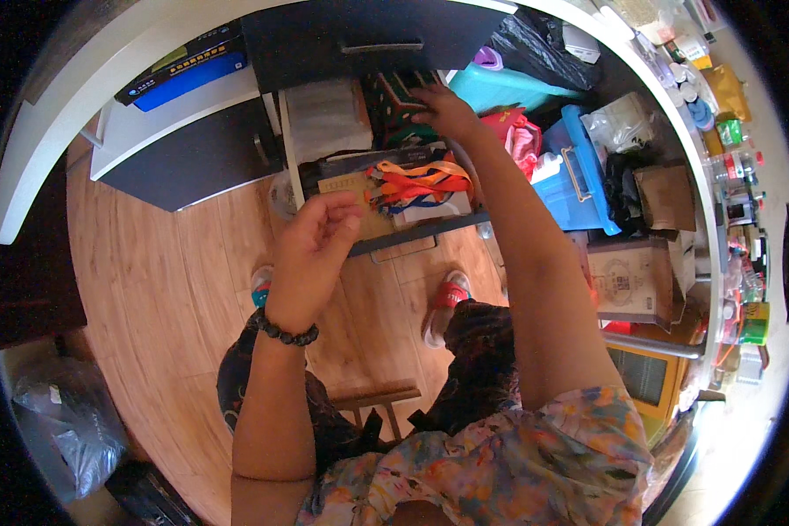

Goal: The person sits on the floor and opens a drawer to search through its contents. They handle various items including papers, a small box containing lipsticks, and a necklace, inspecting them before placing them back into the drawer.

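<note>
A pulled-out drawer (416,230) stands before me with several things in it. My right hand (447,114) reaches to its back right, fingers spread over a dark green patterned item (397,110) that looks like fabric or a bag; its exact kind I cannot tell. My left hand (320,241) hovers at the drawer's front left corner, fingers loosely curled in, nothing seen in them. Orange and red ribbon straps (421,184) lie bunched near the drawer's front. Beside them is a tan flat piece (346,186), and whitish packs (324,118) lie at the back left.
Right of the drawer stand a blue plastic box (574,180), a red bag (519,140) and a cardboard box (631,279). A dark cabinet (197,158) is on the left. Bottles and packages crowd the desktop (719,368) at far right. My feet rest on the wooden floor (167,263).
</note>
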